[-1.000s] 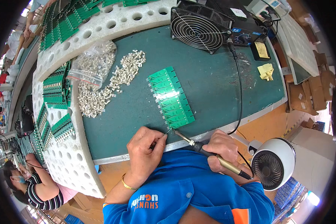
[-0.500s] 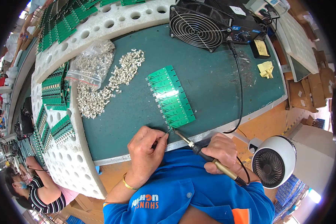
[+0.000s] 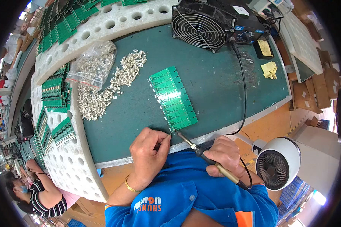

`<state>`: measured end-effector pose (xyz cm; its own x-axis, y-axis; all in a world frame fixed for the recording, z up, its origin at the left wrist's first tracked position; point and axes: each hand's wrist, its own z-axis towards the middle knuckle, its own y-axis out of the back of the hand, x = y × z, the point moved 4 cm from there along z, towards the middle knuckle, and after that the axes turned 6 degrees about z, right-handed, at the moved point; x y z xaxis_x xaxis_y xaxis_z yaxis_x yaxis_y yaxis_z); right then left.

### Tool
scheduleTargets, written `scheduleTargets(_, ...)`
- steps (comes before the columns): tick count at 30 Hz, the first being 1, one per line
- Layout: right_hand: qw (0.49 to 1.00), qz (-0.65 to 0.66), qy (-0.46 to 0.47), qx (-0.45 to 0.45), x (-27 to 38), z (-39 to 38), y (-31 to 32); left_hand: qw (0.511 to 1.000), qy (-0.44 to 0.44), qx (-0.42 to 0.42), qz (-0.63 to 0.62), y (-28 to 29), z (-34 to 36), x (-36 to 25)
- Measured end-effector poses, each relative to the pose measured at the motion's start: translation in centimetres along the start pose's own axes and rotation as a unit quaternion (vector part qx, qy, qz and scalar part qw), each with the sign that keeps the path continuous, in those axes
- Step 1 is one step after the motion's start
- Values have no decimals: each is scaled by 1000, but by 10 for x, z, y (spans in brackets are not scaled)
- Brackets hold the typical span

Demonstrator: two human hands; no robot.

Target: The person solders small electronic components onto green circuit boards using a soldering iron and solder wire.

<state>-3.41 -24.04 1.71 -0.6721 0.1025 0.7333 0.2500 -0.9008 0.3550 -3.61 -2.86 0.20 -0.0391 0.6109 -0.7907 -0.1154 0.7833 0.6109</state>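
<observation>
A green circuit board panel (image 3: 178,100) lies on the dark green table, a row of pins along its left edge. My left hand (image 3: 149,151) is closed in a pinch, with thin solder wire (image 3: 171,132) running from the fingertips to the board's lower left corner. Wrapped around the handle of a soldering iron (image 3: 195,148) is my right hand (image 3: 224,154). The iron's tip meets the same corner, close to the wire. Most of the wire is hidden inside my left hand.
Loose white connectors (image 3: 130,68) lie in a pile beside a clear plastic bag (image 3: 96,62) of more. White foam (image 3: 77,160) bears stacked boards (image 3: 57,90). A black fan (image 3: 201,30), soldering station (image 3: 248,34) and yellow sponge (image 3: 269,70) stand behind. A white fan (image 3: 278,162) is at right; a co-worker (image 3: 45,185) sits left.
Hardly anything differs. The iron and my right hand have shifted very slightly; the board stays in place.
</observation>
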Motion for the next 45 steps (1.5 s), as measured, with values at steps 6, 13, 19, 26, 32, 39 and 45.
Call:
scheduleTargets(6, 1000, 3, -10, 11, 0, 1, -1, 1000, -12, -2, 9, 1, 1, -2)
scheduleTargets(13, 1000, -14, 4, 21, 4, 4, -2, 1000, -21, -6, 10, -2, 2, 0)
scheduleTargets(19, 1000, -15, 9, 17, 4, 5, 0, 1000, -29, -2, -4, 2, 2, -2)
scheduleTargets(26, 1000, 16, -3, -11, 0, 5, 7, 999, -5, -20, -25, 9, 0, 1)
scheduleTargets(32, 997, 57, -29, -33, -6, 12, 9, 999, -2, -18, -28, 9, 0, 2)
scheduleTargets(39, 991, 73, -91, -63, -15, 16, 13, 1000, -19, -2, -13, 5, 7, 3)
scheduleTargets(45, 985, 90, -148, -25, -23, 24, 17, 1000, 1, 9, -10, 6, 11, 2)
